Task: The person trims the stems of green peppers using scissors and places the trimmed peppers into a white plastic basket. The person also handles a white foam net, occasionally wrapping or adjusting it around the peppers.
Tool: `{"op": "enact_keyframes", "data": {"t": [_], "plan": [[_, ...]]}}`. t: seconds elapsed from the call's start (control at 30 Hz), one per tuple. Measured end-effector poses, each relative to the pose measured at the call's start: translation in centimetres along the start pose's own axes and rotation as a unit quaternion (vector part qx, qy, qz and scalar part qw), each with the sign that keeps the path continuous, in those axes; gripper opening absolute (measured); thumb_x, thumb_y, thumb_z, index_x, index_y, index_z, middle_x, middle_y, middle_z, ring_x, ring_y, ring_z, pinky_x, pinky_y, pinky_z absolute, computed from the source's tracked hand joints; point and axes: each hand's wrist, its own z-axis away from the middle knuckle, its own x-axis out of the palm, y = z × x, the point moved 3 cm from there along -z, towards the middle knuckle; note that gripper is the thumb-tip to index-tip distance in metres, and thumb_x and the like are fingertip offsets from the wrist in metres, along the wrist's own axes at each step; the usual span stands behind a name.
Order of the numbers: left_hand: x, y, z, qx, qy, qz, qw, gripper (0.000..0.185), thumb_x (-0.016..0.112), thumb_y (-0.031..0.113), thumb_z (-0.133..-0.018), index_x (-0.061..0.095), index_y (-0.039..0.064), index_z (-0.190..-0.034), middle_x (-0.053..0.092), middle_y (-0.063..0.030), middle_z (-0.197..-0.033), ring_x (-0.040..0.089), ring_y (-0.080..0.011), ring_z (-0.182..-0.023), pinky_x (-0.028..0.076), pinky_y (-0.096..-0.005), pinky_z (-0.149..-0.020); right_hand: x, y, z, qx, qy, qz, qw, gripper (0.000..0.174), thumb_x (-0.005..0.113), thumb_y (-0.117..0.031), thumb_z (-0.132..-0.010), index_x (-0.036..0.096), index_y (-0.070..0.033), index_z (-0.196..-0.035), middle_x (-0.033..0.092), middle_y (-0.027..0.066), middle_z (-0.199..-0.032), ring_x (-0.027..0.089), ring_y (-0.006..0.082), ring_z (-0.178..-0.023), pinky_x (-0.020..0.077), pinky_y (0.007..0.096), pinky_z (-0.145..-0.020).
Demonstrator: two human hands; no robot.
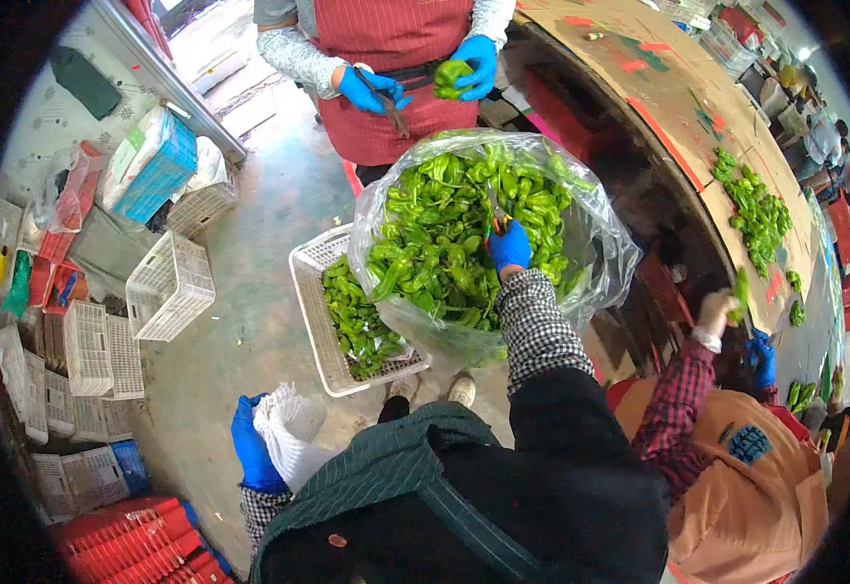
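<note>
My right hand [510, 246], in a blue glove, grips a pair of scissors [496, 208] with orange and black handles. The blades point away from me over a heap of green peppers [432, 233]. These peppers fill a large clear plastic bag [607, 241] with its mouth spread wide. Low on the left, my left hand [253, 445], also gloved in blue, holds a bundle of white knitted cloth [290, 431]. Beneath the bag's left side stands a white plastic crate [312, 321] with stems and green trimmings [355, 314] inside.
Across the bag, a person in a red apron [396, 44] holds scissors [394, 113] and a green pepper [450, 77]. Another person [746, 474] works at right beside a cardboard-covered table [688, 109] bearing peppers [753, 208]. White crates [169, 288] and red crates [136, 544] line the left.
</note>
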Motion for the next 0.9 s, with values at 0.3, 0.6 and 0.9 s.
{"op": "enact_keyframes", "data": {"t": [0.3, 0.6, 0.9], "plan": [[1.6, 0.0, 0.5, -0.004, 0.024, -0.005, 1.0, 0.034, 0.042, 0.033, -0.092, 0.058, 0.002, -0.091, 0.063, -0.0104, -0.088, 0.059, -0.0229, -0.082, 0.046, -0.0345, -0.08, -2.2, 0.3, 0.3, 0.023, -0.027, -0.274, 0.961, 0.014, 0.058, -0.004, -0.079, 0.054, -0.002, -0.092, 0.058, 0.0054, -0.08, 0.055, 0.0164, -0.071, 0.0463, 0.0306, -0.064], [3.8, -1.0, -2.6, 0.008, -0.014, -0.093, 0.996, 0.033, 0.044, 0.03, -0.092, 0.058, 0.0, -0.094, 0.062, -0.009, -0.087, 0.058, -0.0189, -0.082, 0.046, -0.0315, -0.078, -7.0, 0.0, 6.6, 0.046, -0.132, -0.549, 0.824, 0.029, 0.061, 0.0, -0.076, 0.054, -0.002, -0.104, 0.059, 0.0054, -0.097, 0.058, 0.0151, -0.086, 0.0478, 0.0276, -0.077], [5.1, -1.9, -4.8, -0.011, -0.059, -0.086, 0.994, 0.028, 0.048, 0.024, -0.09, 0.059, -0.001, -0.091, 0.063, -0.0098, -0.087, 0.06, -0.0185, -0.08, 0.048, -0.0308, -0.075, -8.5, -5.9, 13.9, 0.016, -0.205, -0.552, 0.808, 0.028, 0.067, -0.003, -0.075, 0.055, -0.004, -0.101, 0.058, 0.0021, -0.094, 0.055, 0.0123, -0.085, 0.0461, 0.0269, -0.076]]}}
